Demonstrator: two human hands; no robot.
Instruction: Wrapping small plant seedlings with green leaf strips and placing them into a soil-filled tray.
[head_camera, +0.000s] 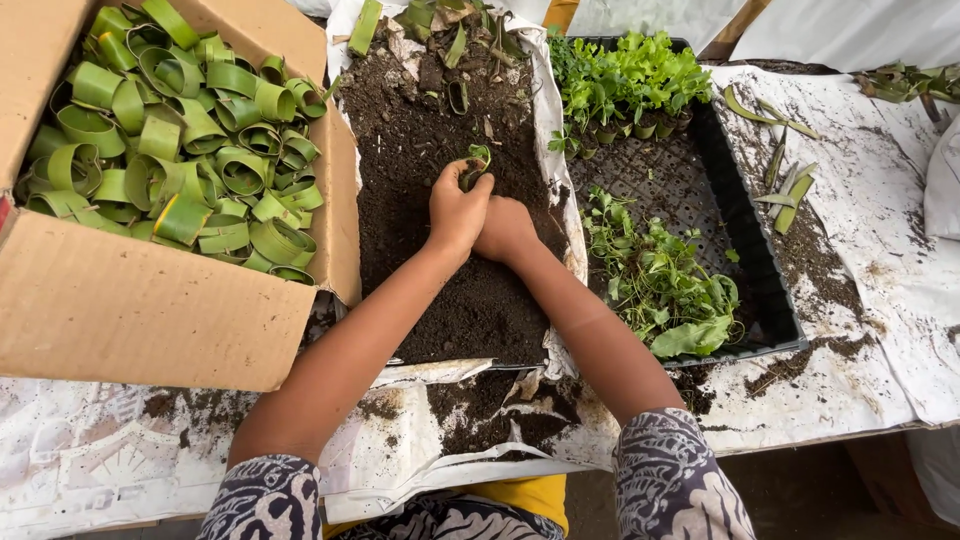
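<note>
While your left hand grips a leaf-ring pot over soil, your right hand curls closed beside it; few filled pots upper center, many leaf rings unused upper left.

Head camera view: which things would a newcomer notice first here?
At the centre, the left hand holds a green leaf ring over dark soil, the right hand beside it. At the left, a cardboard box brims with leaf rings; at the right, a black tray holds seedlings.

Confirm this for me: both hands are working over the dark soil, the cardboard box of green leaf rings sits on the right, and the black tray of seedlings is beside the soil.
Wrong in one respect: the head view shows the cardboard box of green leaf rings on the left, not the right. Both the left hand and right hand are over the dark soil, with the black seedling tray beside it.
</note>
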